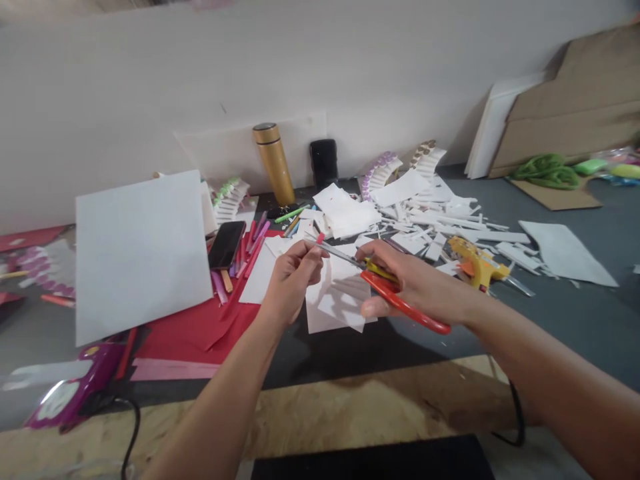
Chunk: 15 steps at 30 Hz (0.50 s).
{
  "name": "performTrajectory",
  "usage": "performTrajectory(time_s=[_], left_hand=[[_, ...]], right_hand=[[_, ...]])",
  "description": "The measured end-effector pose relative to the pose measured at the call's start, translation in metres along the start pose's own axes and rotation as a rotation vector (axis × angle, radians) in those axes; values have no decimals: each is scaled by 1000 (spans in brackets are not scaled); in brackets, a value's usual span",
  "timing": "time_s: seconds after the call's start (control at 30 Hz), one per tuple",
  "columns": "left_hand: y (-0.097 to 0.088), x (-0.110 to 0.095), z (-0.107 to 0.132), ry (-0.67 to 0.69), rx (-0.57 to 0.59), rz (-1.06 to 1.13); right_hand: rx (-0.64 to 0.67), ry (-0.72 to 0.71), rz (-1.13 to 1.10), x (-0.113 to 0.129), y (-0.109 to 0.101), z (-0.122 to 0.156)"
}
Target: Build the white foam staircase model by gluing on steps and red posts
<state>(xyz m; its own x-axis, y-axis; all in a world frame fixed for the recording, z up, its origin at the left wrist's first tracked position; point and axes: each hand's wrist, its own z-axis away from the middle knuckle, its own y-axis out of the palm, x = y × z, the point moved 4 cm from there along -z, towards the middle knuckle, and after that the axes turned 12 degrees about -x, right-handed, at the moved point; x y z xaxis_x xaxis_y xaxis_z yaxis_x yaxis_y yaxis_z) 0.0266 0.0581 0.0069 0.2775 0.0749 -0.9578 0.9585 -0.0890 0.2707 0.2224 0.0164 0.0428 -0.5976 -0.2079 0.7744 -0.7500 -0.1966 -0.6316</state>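
Near the middle of the view, my left hand (296,277) pinches a small red piece (321,237), which looks like paper, between thumb and fingertips. My right hand (407,280) is wrapped round scissors (395,303) with red and yellow handles. The scissor blades point left and reach the red piece at my left fingertips; whether they are cutting into it I cannot tell. Below both hands, white paper sheets (325,313) lie on the dark table. To the left of my left hand are red sheets (185,330) and several pink and red sticks or rolls (253,250).
White scraps (450,217) litter the back right, beside a yellow glue gun (477,263). A purple glue gun (83,387) lies front left, by a white board (143,253). A gold flask (275,163) and a black phone-like object (324,163) stand by the wall; a phone (227,245) lies left.
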Motion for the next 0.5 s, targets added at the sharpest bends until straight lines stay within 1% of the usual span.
performTrajectory(time_s=[0.17, 0.5], left_hand=[[-1, 0, 1, 11, -2, -20], [0, 7, 3, -27, -2, -39]], right_hand=[[-26, 37, 81, 7, 1, -4], [-51, 63, 125, 5, 0, -4]])
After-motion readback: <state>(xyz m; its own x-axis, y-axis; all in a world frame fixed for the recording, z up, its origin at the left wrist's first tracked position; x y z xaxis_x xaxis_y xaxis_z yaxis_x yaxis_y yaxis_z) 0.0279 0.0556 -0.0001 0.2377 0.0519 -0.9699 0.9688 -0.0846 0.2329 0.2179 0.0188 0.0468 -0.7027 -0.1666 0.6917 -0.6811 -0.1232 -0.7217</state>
